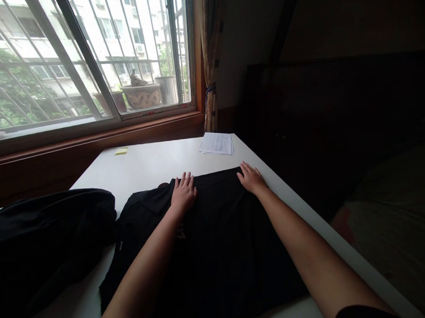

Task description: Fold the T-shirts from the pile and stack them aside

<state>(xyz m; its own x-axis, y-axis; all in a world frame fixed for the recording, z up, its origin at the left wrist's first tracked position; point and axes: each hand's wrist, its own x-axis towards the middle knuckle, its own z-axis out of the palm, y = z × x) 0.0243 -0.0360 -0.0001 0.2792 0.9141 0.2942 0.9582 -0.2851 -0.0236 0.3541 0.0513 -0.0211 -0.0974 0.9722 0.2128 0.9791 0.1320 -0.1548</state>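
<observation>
A black T-shirt [223,234] lies spread on the white table [155,159], its neck end toward the left and some pale print partly hidden under my left forearm. My left hand [184,192] rests flat on the shirt's far edge, fingers stretched out and pointing away from me. At the shirt's far right corner, my right hand [251,177] lies with its palm down and its fingers extended over the edge. Both hands press on the cloth from above; neither is wrapped round it.
A dark heap that looks like a bag or clothing [49,248] covers the table's left side. Paper sheets [217,143] and a yellow sticky note [121,151] lie at the far edge. Beyond stands a barred window [86,61] with potted plants outside and a curtain [209,59] beside it.
</observation>
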